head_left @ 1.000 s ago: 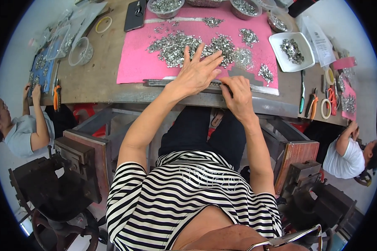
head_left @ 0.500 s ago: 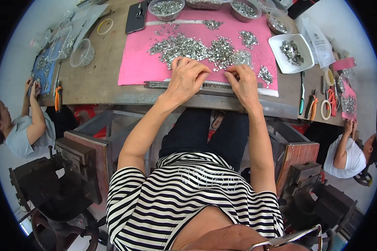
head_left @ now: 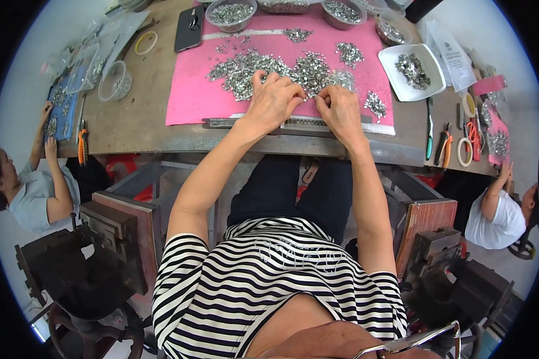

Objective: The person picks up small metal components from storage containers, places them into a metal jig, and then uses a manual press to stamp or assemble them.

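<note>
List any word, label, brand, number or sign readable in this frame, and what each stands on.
No text can be read with certainty.
Striped shirt: pale outlined marks on the chest, perhaps lettering; not legible.
Translucent plastic bag, right of the white tray: faint marks that look like print, too small to read.

Two pink mats point(head_left: 188, 96), one white tray point(head_left: 436, 76)
</note>
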A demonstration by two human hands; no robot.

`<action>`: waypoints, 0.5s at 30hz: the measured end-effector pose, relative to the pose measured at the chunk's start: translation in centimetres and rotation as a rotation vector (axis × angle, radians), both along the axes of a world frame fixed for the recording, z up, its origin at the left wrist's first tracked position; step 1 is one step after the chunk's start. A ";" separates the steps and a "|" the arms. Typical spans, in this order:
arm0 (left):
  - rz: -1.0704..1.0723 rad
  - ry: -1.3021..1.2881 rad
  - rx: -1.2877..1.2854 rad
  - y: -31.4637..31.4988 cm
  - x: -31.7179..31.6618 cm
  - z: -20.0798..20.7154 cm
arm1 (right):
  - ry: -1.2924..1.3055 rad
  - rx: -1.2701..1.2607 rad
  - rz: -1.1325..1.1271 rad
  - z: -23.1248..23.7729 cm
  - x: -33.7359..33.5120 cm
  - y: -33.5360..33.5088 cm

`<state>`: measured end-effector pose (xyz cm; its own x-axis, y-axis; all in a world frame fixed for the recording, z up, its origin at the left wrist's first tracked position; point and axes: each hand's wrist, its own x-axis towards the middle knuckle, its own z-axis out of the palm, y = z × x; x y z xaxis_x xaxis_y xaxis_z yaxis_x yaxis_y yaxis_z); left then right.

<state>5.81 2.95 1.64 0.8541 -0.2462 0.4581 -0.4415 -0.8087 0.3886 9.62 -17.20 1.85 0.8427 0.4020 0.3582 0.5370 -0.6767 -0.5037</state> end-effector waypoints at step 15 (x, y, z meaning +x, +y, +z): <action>-0.080 0.025 -0.010 -0.5 -0.3 1.3 | 0.106 0.082 0.040 0.6 -0.2 -0.6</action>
<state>5.54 2.45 2.96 0.8433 -0.3094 0.4395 -0.4944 -0.7673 0.4085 9.38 -17.83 2.44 0.8616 0.4089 0.3008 0.5032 -0.6100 -0.6121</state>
